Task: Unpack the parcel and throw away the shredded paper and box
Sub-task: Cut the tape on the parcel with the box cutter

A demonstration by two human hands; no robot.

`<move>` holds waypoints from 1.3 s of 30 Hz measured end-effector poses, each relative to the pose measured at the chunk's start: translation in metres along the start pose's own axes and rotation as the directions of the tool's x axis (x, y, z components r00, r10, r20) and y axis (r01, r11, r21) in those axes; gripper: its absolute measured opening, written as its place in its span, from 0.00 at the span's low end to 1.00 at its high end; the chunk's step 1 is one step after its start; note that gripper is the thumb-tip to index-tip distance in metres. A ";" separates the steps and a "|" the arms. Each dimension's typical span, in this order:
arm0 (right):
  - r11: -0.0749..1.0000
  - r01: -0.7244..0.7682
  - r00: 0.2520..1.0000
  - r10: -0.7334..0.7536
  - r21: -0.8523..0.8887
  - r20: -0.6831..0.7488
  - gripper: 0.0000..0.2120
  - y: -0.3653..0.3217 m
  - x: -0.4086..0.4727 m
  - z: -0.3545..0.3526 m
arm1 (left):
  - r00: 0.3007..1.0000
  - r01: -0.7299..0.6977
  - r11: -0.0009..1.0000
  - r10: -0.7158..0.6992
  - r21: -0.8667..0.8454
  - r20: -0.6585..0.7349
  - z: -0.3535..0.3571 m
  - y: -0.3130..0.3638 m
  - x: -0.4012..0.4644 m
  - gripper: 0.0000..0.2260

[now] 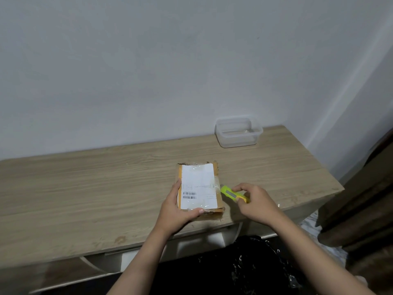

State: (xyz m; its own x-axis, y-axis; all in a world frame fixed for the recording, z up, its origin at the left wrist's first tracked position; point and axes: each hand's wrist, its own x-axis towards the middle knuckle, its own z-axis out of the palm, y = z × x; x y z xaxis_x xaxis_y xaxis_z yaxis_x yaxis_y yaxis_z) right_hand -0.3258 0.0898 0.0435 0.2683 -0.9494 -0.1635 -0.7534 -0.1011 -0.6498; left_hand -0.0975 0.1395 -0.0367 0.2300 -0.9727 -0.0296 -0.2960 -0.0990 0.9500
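Our fingers [192, 212] on the left hand [177, 211] curl round the near left corner of the parcel [198, 187], thumb lying along its left side, pinning it to the tabletop [95, 188]. The right hand [255, 202] pinches a yellow-green utility knife [230, 194] between thumb and fingertips, its front end touching the parcel's taped right side; we cannot tell whether any blade is out.

The parcel lies flat, label up, close to the tabletop's front edge and right of its middle. Its long axis runs from the front edge toward the back edge by the wall, leaning slightly to the right, with the barcode end nearest us. The knife lies crosswise to that, its front end pointing left and away from us.

To do this well, we judge the cut should run shallow along the tape seam, so the contents stay unmarked. The left hand should press down firmly and stay clear of the blade's line. A clear plastic container [238, 133] stands well apart at the back edge.
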 end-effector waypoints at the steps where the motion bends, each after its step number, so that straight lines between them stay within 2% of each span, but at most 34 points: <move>1: 1.000 0.000 1.000 0.000 -0.007 0.006 0.13 0.001 -0.003 0.001 | 1.000 -0.002 1.000 0.002 -0.003 0.002 0.000 0.000 0.000 0.46; 10: 0.999 0.028 0.999 -0.028 -0.042 -0.015 0.15 0.004 -0.012 0.000 | 1.000 -0.019 1.000 0.019 -0.015 0.007 0.000 0.000 0.001 0.45; 14: 1.000 0.023 0.983 -0.022 -0.001 -0.184 0.15 0.008 -0.018 -0.002 | 0.997 -0.072 0.997 0.072 0.003 -0.008 0.003 0.006 -0.003 0.41; 17: 0.998 0.023 0.970 -0.008 0.056 -0.245 0.15 0.011 -0.022 0.003 | 0.995 -0.099 0.995 0.099 0.030 -0.001 0.010 0.009 -0.009 0.39; 22: 0.991 0.042 0.968 -0.008 0.130 -0.249 0.15 0.013 -0.028 0.013 | 0.996 0.070 0.990 -0.062 0.121 -0.066 -0.007 0.010 -0.007 0.38; 24: 0.986 0.064 0.967 -0.024 0.153 -0.254 0.15 0.013 -0.029 0.016 | 0.993 0.105 0.981 -0.113 0.161 0.045 -0.027 0.008 0.014 0.39; 27: 0.981 0.096 0.963 -0.048 0.171 -0.264 0.15 0.014 -0.031 0.019 | 0.943 0.124 0.956 -0.197 0.266 0.269 -0.050 0.004 0.050 0.41; 29: 0.978 0.108 0.962 -0.058 0.180 -0.266 0.15 0.015 -0.032 0.021 | 0.916 0.086 0.952 -0.192 0.295 0.353 -0.057 -0.001 0.062 0.40; 31: 0.975 0.111 0.964 -0.059 0.192 -0.260 0.15 0.016 -0.034 0.021 | 0.906 0.056 0.946 -0.182 0.318 0.381 -0.061 0.005 0.065 0.44; 35: 0.972 0.115 0.961 -0.056 0.206 -0.271 0.15 0.019 -0.036 0.021 | 0.940 0.061 0.935 -0.171 0.348 0.294 -0.059 0.008 0.057 0.48; 39: 0.975 0.090 0.953 -0.024 0.204 -0.303 0.15 0.020 -0.034 0.022 | 0.994 0.031 0.925 -0.069 0.378 0.087 -0.039 -0.003 0.027 0.49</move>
State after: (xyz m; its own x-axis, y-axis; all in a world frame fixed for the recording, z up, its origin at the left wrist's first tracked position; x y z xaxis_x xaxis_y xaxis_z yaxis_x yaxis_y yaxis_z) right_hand -0.3369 0.1271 0.0198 0.0922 -0.9921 0.0849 -0.5881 -0.1231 -0.7994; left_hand -0.0540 0.1222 -0.0285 0.1684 -0.9781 -0.1223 -0.6174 -0.2014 0.7604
